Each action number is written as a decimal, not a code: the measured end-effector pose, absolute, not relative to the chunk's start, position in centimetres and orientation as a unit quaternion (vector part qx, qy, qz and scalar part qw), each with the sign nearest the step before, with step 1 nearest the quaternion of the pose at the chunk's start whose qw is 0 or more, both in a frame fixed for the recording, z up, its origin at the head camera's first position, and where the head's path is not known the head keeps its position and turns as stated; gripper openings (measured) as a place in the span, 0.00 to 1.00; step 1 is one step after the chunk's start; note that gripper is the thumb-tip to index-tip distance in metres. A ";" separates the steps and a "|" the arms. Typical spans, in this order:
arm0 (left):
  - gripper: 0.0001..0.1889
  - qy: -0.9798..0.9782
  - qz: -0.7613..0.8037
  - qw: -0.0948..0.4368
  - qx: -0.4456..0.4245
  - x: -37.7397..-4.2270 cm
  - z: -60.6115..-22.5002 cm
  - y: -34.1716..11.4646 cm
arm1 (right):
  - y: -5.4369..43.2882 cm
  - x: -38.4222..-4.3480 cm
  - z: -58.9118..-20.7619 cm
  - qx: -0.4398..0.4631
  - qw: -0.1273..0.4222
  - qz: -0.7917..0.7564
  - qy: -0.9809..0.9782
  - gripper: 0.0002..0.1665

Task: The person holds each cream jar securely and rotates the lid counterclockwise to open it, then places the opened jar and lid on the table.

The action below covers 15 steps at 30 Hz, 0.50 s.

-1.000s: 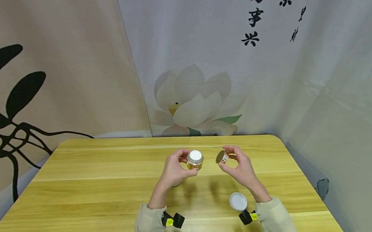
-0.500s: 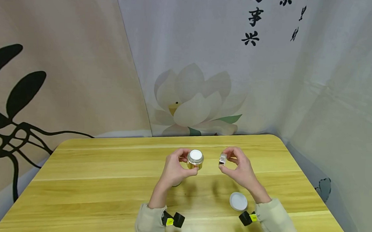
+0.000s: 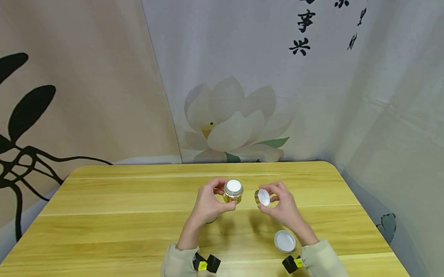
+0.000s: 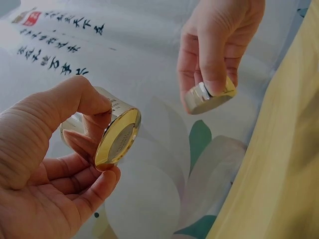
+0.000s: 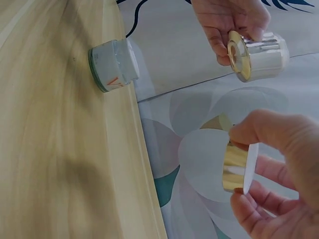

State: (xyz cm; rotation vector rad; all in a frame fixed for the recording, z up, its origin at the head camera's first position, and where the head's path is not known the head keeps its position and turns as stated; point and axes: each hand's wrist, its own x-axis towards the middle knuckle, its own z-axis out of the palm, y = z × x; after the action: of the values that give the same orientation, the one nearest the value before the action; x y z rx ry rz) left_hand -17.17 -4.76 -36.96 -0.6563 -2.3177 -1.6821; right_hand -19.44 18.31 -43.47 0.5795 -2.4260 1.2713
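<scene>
My left hand [image 3: 209,200] holds a small shiny gold-and-silver cream jar [image 3: 233,192] upright above the table, thumb and fingers around its sides. A white disc shows at the jar's mouth. The jar's gold-rimmed base [image 4: 118,137] faces the left wrist view. Just to the right, my right hand [image 3: 285,206] pinches a gold screw lid [image 5: 236,168] on edge between thumb and fingertips. Its white inner side faces the head camera. A gap separates lid and jar.
A white round lid [image 3: 285,241] lies on the wooden table [image 3: 108,224] below my right hand. A clear glass jar [image 5: 112,64] stands on the table, mostly hidden behind my left hand in the head view. A printed curtain [image 3: 241,51] hangs behind the table.
My right hand has turned the gold lid from its metallic top, through edge-on, to its white inside, and shifted slightly left and down. The left hand and jar have stayed nearly still.
</scene>
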 end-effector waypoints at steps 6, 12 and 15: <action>0.20 -0.786 -0.568 0.105 -0.221 -17.1 -36.9 -4.7 | 18.1 -19.4 -43.8 0.197 0.151 0.429 -0.868 0.28; 0.20 -0.785 -0.569 0.107 -0.219 -17.0 -36.8 -4.7 | 17.9 -19.3 -44.1 0.193 0.134 0.415 -0.879 0.27; 0.20 -0.786 -0.568 0.105 -0.221 -17.0 -36.8 -4.7 | 17.8 -19.3 -44.5 0.187 0.117 0.407 -0.886 0.28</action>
State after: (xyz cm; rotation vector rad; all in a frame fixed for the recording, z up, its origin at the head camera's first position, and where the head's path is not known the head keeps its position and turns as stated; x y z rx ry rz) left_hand -17.04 -4.74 -36.81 -0.6502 -2.3166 -1.6755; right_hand -19.28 17.79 -44.47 0.5464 -2.5948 1.1916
